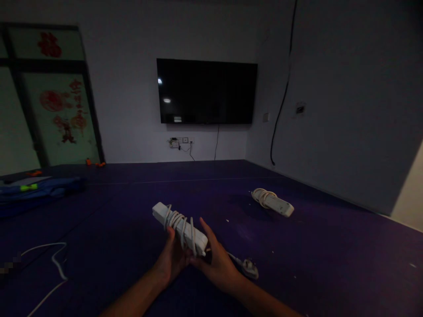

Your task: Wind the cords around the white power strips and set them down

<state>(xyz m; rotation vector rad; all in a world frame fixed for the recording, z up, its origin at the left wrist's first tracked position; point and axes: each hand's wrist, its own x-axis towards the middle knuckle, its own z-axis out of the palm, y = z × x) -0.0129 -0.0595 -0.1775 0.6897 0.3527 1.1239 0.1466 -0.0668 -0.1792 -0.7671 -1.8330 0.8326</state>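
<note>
A white power strip point(161, 211) with its cord wound several times around it is held up over the purple surface. My left hand point(170, 262) grips it from below, thumb against its side. At its near right end is my right hand point(218, 262), thumb and fingers apart around the end and the cord there. Past the right hand runs the cord's free end, with a white plug point(250, 268). Further off to the right lies a second white power strip point(279, 205), its cord coiled around one end. The fingers beneath the held strip are partly hidden.
The purple surface point(132, 273) carries small white scraps. A loose white cable point(56, 262) lies at left, with blue cloth point(53, 190) behind it. A television point(208, 92) hangs on the far wall above sockets point(185, 140). A black cable point(280, 105) dangles at right.
</note>
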